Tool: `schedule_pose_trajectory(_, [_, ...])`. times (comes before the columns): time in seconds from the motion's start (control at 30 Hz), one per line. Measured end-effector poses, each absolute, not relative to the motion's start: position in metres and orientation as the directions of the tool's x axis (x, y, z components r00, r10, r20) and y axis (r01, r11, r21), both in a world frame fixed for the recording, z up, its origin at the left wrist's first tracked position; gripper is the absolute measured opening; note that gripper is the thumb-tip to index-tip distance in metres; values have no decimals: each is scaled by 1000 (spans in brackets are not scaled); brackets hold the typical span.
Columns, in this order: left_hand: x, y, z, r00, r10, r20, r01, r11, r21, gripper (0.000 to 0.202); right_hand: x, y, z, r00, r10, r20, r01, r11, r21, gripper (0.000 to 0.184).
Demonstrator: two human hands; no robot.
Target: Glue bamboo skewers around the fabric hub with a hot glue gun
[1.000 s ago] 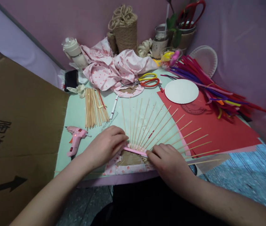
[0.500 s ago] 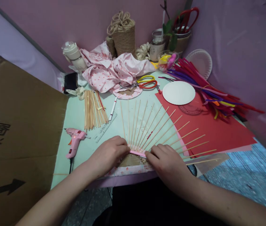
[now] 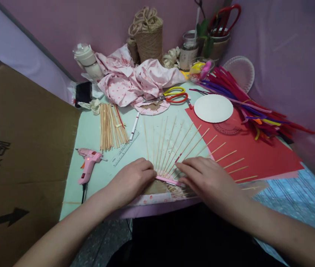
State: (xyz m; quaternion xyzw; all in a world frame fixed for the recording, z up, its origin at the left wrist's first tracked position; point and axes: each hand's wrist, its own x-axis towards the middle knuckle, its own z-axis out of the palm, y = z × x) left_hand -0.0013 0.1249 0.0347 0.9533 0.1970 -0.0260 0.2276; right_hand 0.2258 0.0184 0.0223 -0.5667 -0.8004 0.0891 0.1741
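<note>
A fan of thin wooden sticks (image 3: pixel 174 141) spreads out over the pale green table top (image 3: pixel 96 126) from a cardboard half-disc edged in pink dotted cloth (image 3: pixel 151 193). A pink strip (image 3: pixel 170 181) crosses the sticks near their base. My left hand (image 3: pixel 131 181) has its fingers curled and pressed on the strip's left end. My right hand (image 3: pixel 207 178) lies flat, fingers stretched out, over the right-hand sticks and the strip's right end.
A pink glue gun (image 3: pixel 87 165) lies at the left, beside a large cardboard sheet (image 3: pixel 20 148). Behind are loose sticks (image 3: pixel 111 126), a ruler (image 3: pixel 124 149), a pen (image 3: pixel 134 126), scissors (image 3: pixel 174 94), pink cloth (image 3: pixel 137 79), twine spools (image 3: pixel 147 35), red paper (image 3: pixel 257 148), a white disc (image 3: pixel 213 108), and pipe cleaners (image 3: pixel 246 104).
My right hand has slid forward from the strip's end and flattened over the right-hand sticks. My left hand has stayed on the strip's left end.
</note>
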Motion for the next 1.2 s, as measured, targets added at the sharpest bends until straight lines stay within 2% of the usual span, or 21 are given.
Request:
schedule_pose_trajectory(0.1, [0, 121, 34, 935, 343, -93, 348, -828, 440, 23, 238, 41, 36, -357, 925, 131, 867, 381, -322, 19])
schedule_pose_trajectory(0.2, [2, 120, 28, 946, 318, -66, 314, -842, 439, 25, 241, 70, 39, -483, 870, 95, 814, 487, -318, 17])
schedule_pose_trajectory(0.3, [2, 120, 22, 948, 318, -23, 296, -852, 432, 23, 237, 97, 31, -619, 782, 77, 745, 616, -256, 14])
schedule_pose_trajectory(0.47, [1, 121, 18, 950, 311, 1, 286, -875, 391, 25, 225, 122, 9, -717, 693, 76, 672, 715, -192, 9])
schedule_pose_trajectory(0.77, [0, 121, 12, 953, 301, 46, 255, -872, 419, 23, 212, 134, 1, -777, 624, 83, 618, 781, -90, 15])
schedule_pose_trajectory(1.2, [1, 121, 10, 950, 300, 84, 246, -888, 388, 21, 208, 130, -7, -772, 629, 98, 626, 778, -61, 14])
